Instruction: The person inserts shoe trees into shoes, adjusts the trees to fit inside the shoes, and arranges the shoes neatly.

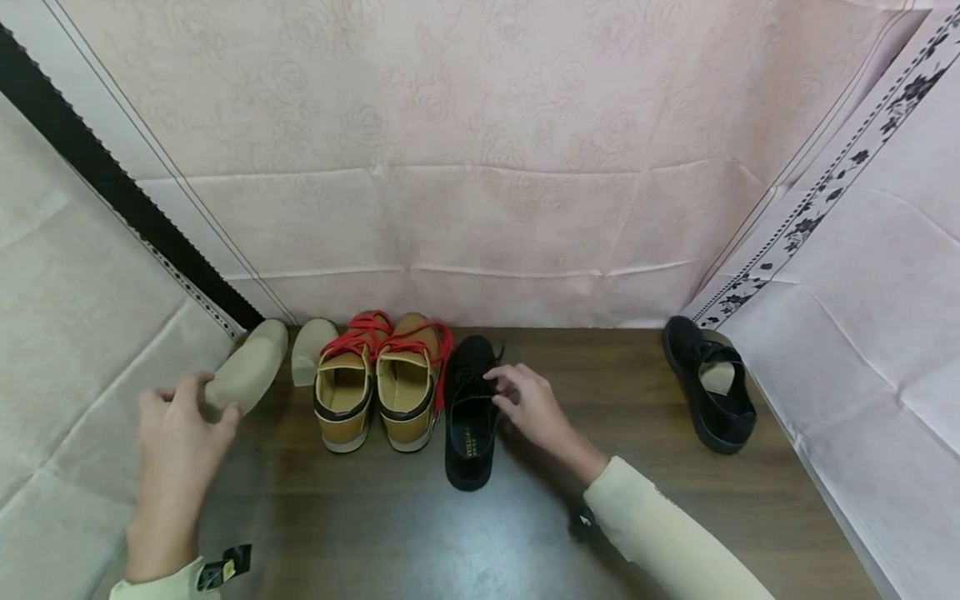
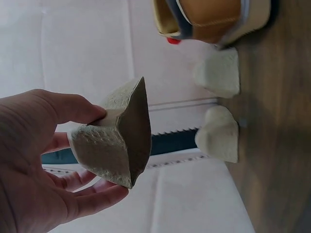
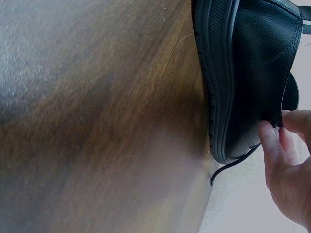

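Observation:
My left hand (image 1: 180, 442) holds a beige moulded-pulp shoe insert (image 2: 99, 148) off the floor, thumb on one side and fingers on the other. Two more such inserts, a nearer one (image 2: 218, 133) and a farther one (image 2: 218, 73), stand on the floor by the wall in the left wrist view. My right hand (image 1: 532, 408) pinches the black lace-up shoe (image 1: 468, 442) at its lacing edge, thumb against fingertips. That shoe rests on the floor, toe to the wall. A loose lace (image 3: 228, 166) hangs from it; whether the fingers also grip lace is hidden.
Left of the black shoe stands a pair of tan shoes (image 1: 408, 425) with red laces (image 1: 367, 333). Another black shoe (image 1: 708, 387), a pale insert (image 1: 717, 377) inside it, lies by the right wall. Pale cloth-covered walls (image 1: 487, 208) border the wooden floor (image 1: 375, 525).

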The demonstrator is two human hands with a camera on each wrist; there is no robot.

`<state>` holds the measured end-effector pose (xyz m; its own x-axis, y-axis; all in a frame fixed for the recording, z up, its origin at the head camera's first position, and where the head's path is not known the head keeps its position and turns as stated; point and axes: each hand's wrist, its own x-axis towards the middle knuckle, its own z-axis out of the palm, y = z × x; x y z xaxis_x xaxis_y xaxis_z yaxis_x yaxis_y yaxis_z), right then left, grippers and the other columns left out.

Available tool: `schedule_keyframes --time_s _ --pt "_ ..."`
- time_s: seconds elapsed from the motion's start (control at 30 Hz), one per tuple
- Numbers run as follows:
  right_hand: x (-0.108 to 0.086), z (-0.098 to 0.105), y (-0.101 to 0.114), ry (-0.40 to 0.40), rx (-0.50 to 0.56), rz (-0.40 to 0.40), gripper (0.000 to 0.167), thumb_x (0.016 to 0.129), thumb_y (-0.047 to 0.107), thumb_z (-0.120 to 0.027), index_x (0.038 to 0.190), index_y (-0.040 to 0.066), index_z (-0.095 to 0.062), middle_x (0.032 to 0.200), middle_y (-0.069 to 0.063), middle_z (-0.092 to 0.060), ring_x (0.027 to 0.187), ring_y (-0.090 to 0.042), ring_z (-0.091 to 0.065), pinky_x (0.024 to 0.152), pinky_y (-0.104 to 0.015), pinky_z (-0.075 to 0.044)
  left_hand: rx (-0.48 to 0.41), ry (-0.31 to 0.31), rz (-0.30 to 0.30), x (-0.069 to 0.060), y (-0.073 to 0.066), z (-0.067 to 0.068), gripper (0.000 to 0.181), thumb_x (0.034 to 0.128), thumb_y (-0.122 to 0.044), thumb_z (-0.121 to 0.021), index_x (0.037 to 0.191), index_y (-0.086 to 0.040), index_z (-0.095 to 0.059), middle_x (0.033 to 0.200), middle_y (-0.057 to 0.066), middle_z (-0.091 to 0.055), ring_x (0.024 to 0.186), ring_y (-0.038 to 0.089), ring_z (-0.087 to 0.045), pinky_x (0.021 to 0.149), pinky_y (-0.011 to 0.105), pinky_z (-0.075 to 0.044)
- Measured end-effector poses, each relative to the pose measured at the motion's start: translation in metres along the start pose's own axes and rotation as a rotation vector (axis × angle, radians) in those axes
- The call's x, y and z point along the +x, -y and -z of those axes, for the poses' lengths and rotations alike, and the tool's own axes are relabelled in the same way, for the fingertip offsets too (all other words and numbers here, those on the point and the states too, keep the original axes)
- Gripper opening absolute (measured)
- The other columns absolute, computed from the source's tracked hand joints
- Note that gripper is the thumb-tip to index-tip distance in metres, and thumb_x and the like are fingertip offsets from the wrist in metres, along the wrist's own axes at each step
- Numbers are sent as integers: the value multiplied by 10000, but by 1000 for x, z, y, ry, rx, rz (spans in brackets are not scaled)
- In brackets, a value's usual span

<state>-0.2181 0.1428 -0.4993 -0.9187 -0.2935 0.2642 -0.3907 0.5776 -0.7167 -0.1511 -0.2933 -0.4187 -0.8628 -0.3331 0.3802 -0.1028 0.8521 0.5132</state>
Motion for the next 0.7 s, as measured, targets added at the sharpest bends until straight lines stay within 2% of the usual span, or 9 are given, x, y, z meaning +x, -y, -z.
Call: schedule_keyframes --time_s 0.33,0.6,0.7 --pt "0 2 1 9 -2 3 383 912 2 -758 1239 184 -680 1037 -46 -639 988 -146 -689 879 -259 -591 -35 5 -39 -2 -28 3 482 876 -98 -741 1319 21 -589 1221 399 -437 1080 543 -460 821 672 -418" --pt "1 2 1 4 8 -14 365 915 1 -757 1225 180 -681 1028 -49 -643 974 -141 -689 879 -275 -594 -109 -40 -114 -4 -48 -7 485 847 -78 -770 1295 20 -611 1179 375 -474 1083 518 -467 824 672 -414" --pt "1 2 2 2 11 -8 365 914 -2 -757 1224 174 -680 1024 -48 -641 973 -147 -689 881 -284 -597 -131 -38 -128 -4 -55 -8 481 839 -75 -783 1282 15 -617 1174 371 -474 1068 519 -473 829 685 -416"
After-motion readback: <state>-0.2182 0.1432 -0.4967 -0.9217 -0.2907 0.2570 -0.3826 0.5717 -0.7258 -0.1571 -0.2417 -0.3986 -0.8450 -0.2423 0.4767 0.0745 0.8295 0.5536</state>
